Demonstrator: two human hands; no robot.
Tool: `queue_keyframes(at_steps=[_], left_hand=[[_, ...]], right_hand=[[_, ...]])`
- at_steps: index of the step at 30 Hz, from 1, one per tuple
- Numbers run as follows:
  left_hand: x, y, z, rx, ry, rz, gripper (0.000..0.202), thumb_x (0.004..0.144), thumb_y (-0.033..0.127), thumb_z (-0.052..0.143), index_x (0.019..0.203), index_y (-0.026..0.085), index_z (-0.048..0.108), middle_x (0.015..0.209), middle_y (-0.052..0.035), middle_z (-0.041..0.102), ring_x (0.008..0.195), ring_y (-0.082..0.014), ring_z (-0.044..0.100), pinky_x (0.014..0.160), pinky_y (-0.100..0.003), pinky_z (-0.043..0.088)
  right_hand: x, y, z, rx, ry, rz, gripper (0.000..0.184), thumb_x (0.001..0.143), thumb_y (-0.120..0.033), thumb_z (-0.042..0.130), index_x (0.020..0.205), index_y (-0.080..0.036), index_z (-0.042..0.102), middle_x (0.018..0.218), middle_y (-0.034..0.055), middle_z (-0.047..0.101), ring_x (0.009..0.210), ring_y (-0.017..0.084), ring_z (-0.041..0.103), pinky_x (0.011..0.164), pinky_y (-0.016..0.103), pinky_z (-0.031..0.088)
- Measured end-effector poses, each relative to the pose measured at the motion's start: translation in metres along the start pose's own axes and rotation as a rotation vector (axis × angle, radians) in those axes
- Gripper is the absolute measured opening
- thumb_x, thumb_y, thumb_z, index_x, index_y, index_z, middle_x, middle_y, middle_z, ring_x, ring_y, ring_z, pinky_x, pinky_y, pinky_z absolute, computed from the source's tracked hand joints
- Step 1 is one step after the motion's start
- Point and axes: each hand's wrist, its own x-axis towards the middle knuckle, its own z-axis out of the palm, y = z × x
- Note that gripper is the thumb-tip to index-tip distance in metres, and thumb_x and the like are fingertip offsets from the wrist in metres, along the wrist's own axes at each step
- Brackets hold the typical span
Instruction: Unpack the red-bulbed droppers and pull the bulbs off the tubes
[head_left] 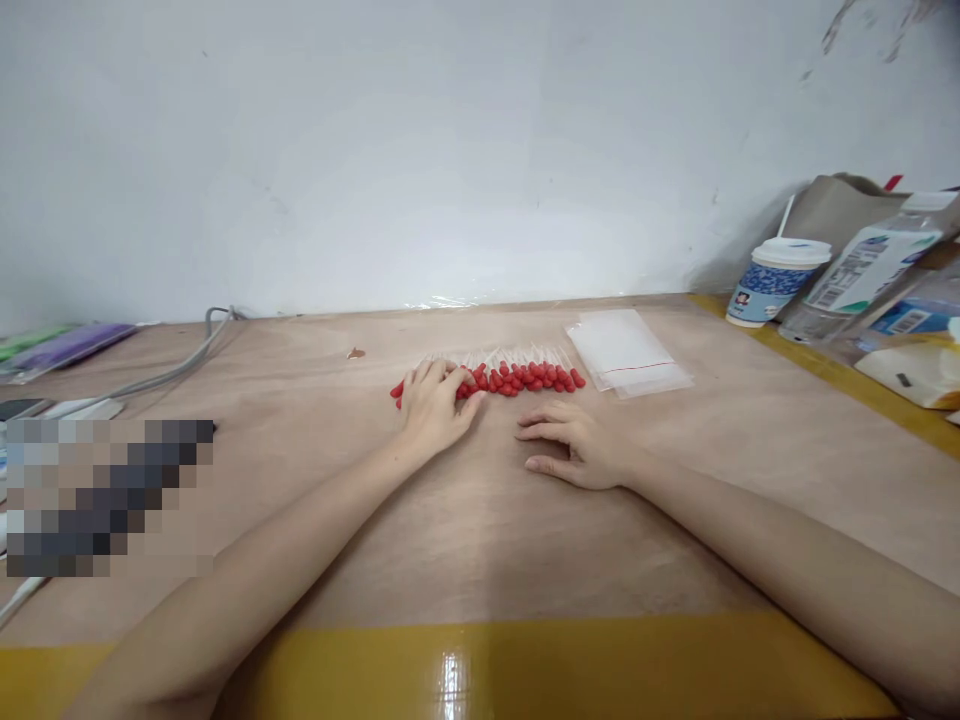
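Observation:
A row of small pieces with red tips and thin clear stems (525, 375) lies across the middle of the wooden table (465, 540). My left hand (435, 405) rests palm down on the left end of that row, fingers spread over several red tips. My right hand (574, 445) lies flat on the bare wood just in front of the row, fingers stretched toward the left and holding nothing. A stack of clear zip bags with a red seal line (626, 352) lies right of the row.
A lidded paper cup with a straw (776, 280), a plastic bottle (862, 270) and packets crowd the right edge. Grey cables (180, 365) and purple and green items (60, 348) lie at the left. Yellow tape (480, 665) edges the table front. A white wall stands behind.

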Motion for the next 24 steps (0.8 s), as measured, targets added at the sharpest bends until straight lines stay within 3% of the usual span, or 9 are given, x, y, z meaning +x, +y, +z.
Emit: queue_keyframes(at_steps=[6,10,13,16,20,22,24], left_hand=[[0.034,0.019,0.028,0.039,0.051,-0.059,0.037,0.078,0.053,0.049,0.07,0.019,0.059,0.092,-0.009,0.054,0.093,-0.0275,0.046,0.082,-0.046,0.033],[0.044,0.022,0.041,0.008,0.05,-0.099,0.033,0.076,0.047,0.054,0.061,0.018,0.057,0.088,-0.01,0.054,0.093,-0.0295,0.046,0.081,-0.049,0.034],[0.049,0.022,0.041,-0.018,0.065,-0.164,0.027,0.077,0.038,0.055,0.058,0.018,0.056,0.087,-0.0093,0.055,0.093,-0.0288,0.046,0.081,-0.048,0.036],[0.044,0.021,0.03,-0.048,0.136,-0.248,0.025,0.08,0.036,0.052,0.063,0.019,0.057,0.091,-0.0084,0.056,0.095,-0.0281,0.046,0.082,-0.048,0.036],[0.011,0.011,0.003,-0.132,0.196,-0.077,0.023,0.083,0.036,0.05,0.071,0.019,0.059,0.095,-0.0059,0.056,0.096,-0.0228,0.048,0.087,-0.043,0.036],[-0.01,0.001,-0.008,-0.184,0.137,0.061,0.019,0.083,0.034,0.052,0.076,0.019,0.06,0.096,-0.0052,0.056,0.095,-0.0205,0.048,0.087,-0.039,0.037],[-0.026,-0.011,-0.014,-0.207,0.033,0.18,0.015,0.082,0.033,0.054,0.081,0.02,0.061,0.098,-0.005,0.056,0.095,-0.0195,0.049,0.088,-0.039,0.037]], right_hand=[[-0.001,0.002,-0.002,0.018,0.028,-0.015,0.031,0.08,-0.039,0.056,0.104,-0.021,0.061,0.107,0.0083,0.058,0.1,0.02,0.053,0.088,0.039,0.043],[0.0,0.001,-0.001,0.021,0.053,-0.034,0.028,0.079,-0.038,0.057,0.101,-0.02,0.062,0.105,0.009,0.058,0.098,0.02,0.053,0.086,0.039,0.044],[0.0,0.001,0.0,0.011,0.074,-0.037,0.027,0.079,-0.037,0.057,0.099,-0.02,0.062,0.104,0.0093,0.057,0.096,0.02,0.053,0.085,0.039,0.044],[0.0,0.001,0.001,0.005,0.103,-0.033,0.022,0.08,-0.034,0.057,0.094,-0.019,0.063,0.1,0.009,0.058,0.092,0.02,0.054,0.083,0.038,0.045],[0.001,0.0,0.0,-0.04,0.31,0.023,0.018,0.08,-0.028,0.054,0.095,-0.019,0.058,0.098,0.0093,0.057,0.092,0.02,0.054,0.081,0.038,0.047],[0.002,0.0,-0.002,-0.097,0.479,0.065,0.027,0.079,-0.029,0.056,0.103,-0.019,0.054,0.106,0.0115,0.054,0.101,0.023,0.052,0.086,0.041,0.045],[0.003,-0.001,-0.003,-0.147,0.537,0.066,0.04,0.077,-0.032,0.058,0.113,-0.018,0.049,0.117,0.0137,0.051,0.111,0.025,0.048,0.093,0.044,0.041]])
